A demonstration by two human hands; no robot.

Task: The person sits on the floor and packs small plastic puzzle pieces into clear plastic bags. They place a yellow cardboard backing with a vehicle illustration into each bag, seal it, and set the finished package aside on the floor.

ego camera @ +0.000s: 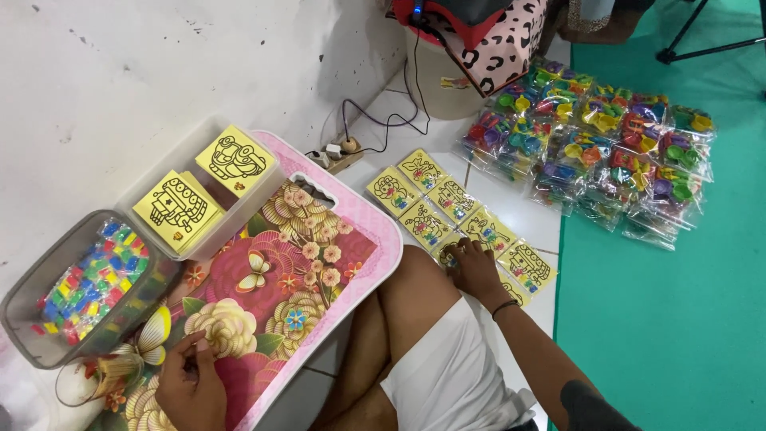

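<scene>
I sit on a white tile floor (511, 211) by a white wall, with a green mat (662, 319) beside me. A pink flower tray (319, 263) lies over my lap.

My right hand (475, 271) is past the tray's far side, down on the floor. It lies flat, fingers spread a little, on a row of yellow picture cards (455, 215). The cards lie side by side, touching each other, and my fingers touch the ones near my knee. I cannot tell if it has a grip on any card.

My left hand (191, 383) rests on the tray's near corner. Its fingers are curled in, pinched close. I cannot tell what is in them, if anything.

At the tray's wall side stands a clear box (199, 179) with more yellow cards. Next to it is a grey tub (48, 319) full of small colored bits. Well beyond the tray, past the card row, lie bags of bright toys (606, 144).
</scene>
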